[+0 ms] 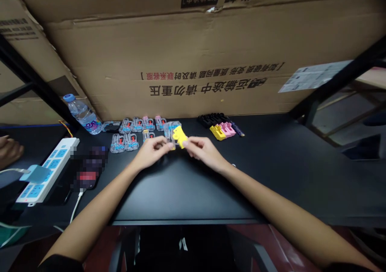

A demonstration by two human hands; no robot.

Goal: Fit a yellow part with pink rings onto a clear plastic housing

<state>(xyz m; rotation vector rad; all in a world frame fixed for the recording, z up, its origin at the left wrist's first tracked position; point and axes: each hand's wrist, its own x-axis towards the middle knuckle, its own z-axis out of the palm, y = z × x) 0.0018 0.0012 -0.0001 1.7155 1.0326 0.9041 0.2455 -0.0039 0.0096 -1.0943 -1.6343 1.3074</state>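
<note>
My left hand (153, 152) is closed on a clear plastic piece (169, 130) with light blue parts inside. A flat yellow plastic piece (180, 137) is pinched between the fingertips of my right hand (205, 151). The two pieces overlap in front of me, above the black table; whether they touch I cannot tell. Just behind my left hand stand several clear plastic assemblies (131, 141) with blue and red parts. Beyond my right hand lie yellow pieces (217, 132), pink pieces (227, 129) and a row of black pieces (212, 120).
A water bottle (83, 113) leans at the back left. Nearer stand a white power strip (51, 171) with a plug and a phone (92, 167) on a cable. Another person's hand (10, 152) shows at the left edge. Cardboard (193, 54) walls the back of the table (187, 195).
</note>
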